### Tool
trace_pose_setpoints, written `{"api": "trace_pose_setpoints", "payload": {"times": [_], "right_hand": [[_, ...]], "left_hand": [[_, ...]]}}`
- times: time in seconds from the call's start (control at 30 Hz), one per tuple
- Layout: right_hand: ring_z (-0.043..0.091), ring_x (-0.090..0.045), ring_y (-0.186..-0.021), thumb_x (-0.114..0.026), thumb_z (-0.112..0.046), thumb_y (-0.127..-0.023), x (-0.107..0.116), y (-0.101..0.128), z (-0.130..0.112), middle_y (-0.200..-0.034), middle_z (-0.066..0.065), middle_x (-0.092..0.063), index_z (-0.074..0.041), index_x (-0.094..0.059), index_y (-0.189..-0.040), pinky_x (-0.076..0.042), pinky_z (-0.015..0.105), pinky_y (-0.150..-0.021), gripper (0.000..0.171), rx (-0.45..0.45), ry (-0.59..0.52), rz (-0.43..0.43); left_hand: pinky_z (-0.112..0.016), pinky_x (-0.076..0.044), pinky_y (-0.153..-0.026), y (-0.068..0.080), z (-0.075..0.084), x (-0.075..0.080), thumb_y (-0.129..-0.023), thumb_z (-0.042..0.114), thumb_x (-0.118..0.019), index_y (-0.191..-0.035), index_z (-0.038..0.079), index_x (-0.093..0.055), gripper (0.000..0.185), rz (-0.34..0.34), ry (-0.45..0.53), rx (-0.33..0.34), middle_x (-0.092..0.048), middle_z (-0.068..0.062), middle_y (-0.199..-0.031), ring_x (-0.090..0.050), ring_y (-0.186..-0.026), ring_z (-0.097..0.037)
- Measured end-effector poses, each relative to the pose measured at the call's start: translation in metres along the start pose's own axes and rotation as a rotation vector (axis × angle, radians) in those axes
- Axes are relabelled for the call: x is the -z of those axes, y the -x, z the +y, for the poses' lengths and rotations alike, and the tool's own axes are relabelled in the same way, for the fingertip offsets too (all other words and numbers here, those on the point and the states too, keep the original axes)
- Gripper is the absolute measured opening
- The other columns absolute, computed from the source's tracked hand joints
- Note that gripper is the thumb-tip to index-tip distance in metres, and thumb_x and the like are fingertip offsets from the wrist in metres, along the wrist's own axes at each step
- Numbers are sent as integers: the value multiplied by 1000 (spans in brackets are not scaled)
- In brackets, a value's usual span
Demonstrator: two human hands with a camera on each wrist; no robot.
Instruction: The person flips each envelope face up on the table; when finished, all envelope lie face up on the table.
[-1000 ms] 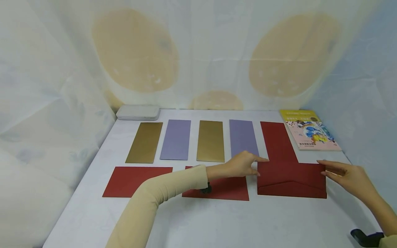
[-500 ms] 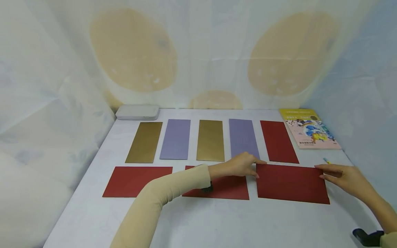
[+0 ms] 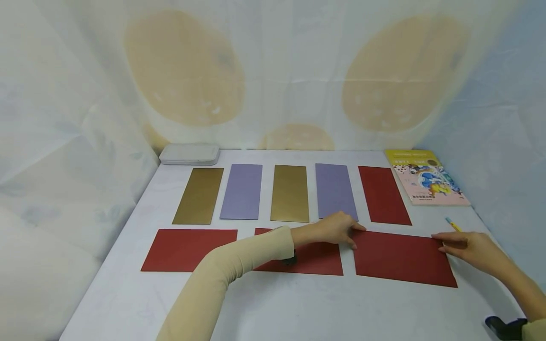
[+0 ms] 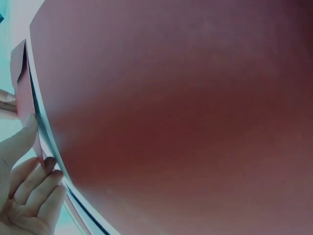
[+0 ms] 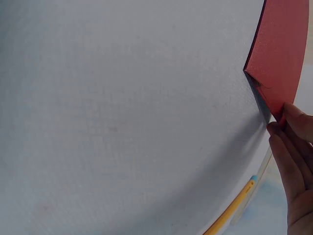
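A red envelope [image 3: 405,258] is held between both hands at the right of the table, slightly tilted, its plain face towards the head camera. My left hand [image 3: 330,229] pinches its upper left corner; in the left wrist view, thumb and fingers of the left hand [image 4: 29,181] lie on either side of the envelope [image 4: 24,93]. At the upper right corner my right hand [image 3: 475,251] pinches it between thumb and fingers. The right wrist view shows that corner of the envelope [image 5: 279,58] in the right hand [image 5: 296,166], raised over its shadow on the white surface.
Another red envelope [image 3: 315,260] lies under the left forearm, a third [image 3: 187,246] farther left. Behind stand a row of gold [image 3: 198,196], purple [image 3: 241,192] and red [image 3: 384,194] flat pieces. A yellow pencil-like stick [image 3: 454,225], a book [image 3: 428,180] and a white case [image 3: 189,155] lie around.
The held envelope has come down towards the person, off the upright red piece behind it. Its creased flap side showed earlier; now the plain face shows. The yellow stick has come into view.
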State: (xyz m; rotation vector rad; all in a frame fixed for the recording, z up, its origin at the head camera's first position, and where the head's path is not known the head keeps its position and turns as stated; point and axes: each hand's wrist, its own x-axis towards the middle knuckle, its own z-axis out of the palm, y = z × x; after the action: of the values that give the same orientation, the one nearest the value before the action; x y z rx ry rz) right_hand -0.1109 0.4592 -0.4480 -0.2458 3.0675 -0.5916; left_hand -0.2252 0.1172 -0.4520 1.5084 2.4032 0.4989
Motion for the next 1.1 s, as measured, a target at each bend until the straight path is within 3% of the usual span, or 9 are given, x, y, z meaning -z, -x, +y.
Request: {"api": "trace_pose_setpoints", "payload": {"times": [0.17,0.27,0.4,0.57,0.7,0.83,0.93,1.0,1.1], "right_hand": [[-12,-52,-81,-79,-13,-80,-2,1,1,-101,20,-70,-2,-73,-107,-50,20,-56,30,16,1,17],[-17,-45,-78,-79,-13,-80,-3,1,1,-101,22,-69,-1,-73,-107,-48,21,-54,30,27,3,24],[-1,-55,-74,-77,-14,-82,-3,1,-1,-102,24,-68,0,-72,-109,-45,22,-51,32,17,6,6],[29,-64,-85,-76,-18,-83,0,0,-4,-106,26,-67,2,-69,-113,-48,20,-56,36,-22,24,-54],[30,-61,-83,-75,-21,-84,3,1,-6,-109,28,-65,3,-67,-117,-46,21,-54,41,-46,37,-87],[43,-63,-90,-75,-26,-85,3,1,-9,-112,30,-63,4,-65,-120,-53,28,-59,48,-51,30,-115],[51,-60,-97,-75,-28,-85,4,1,-13,-112,32,-62,4,-63,-123,-53,32,-58,51,-56,28,-118],[52,-59,-97,-75,-30,-85,5,1,-16,-112,34,-61,4,-61,-125,-54,35,-59,55,-64,28,-118],[54,-58,-98,-75,-33,-84,7,1,-23,-111,36,-60,4,-59,-128,-55,40,-61,59,-62,33,-103]], "left_hand": [[-7,-39,-68,2,1,-1,-76,28,-83,-128,11,-64,57,17,8,-13,-67,4,-119,-55,-87,1],[-7,-39,-65,4,0,-1,-76,28,-84,-127,10,-65,57,29,13,-9,-67,4,-119,-55,-87,1],[-8,-38,-63,5,0,-1,-76,28,-84,-126,12,-66,56,43,8,1,-68,4,-117,-55,-85,1],[-5,-39,-73,6,1,-3,-77,30,-83,-126,13,-66,56,38,-19,-21,-67,6,-118,-60,-100,1],[-5,-40,-76,10,0,-2,-79,30,-81,-127,12,-65,54,31,-4,-38,-66,6,-120,-60,-107,0],[-6,-40,-71,21,-2,2,-80,30,-80,-127,13,-65,52,26,16,-27,-67,6,-118,-62,-101,0],[-9,-37,-63,31,-5,7,-80,32,-80,-128,14,-65,53,23,31,-33,-73,6,-96,-59,-75,3],[-12,-32,-57,38,-7,11,-81,34,-79,-129,14,-64,54,25,44,-35,-68,6,-71,-42,-55,1],[-15,-26,-55,51,-9,16,-82,36,-78,-130,15,-64,54,33,63,-40,-50,7,-48,-19,-54,-4]]}}
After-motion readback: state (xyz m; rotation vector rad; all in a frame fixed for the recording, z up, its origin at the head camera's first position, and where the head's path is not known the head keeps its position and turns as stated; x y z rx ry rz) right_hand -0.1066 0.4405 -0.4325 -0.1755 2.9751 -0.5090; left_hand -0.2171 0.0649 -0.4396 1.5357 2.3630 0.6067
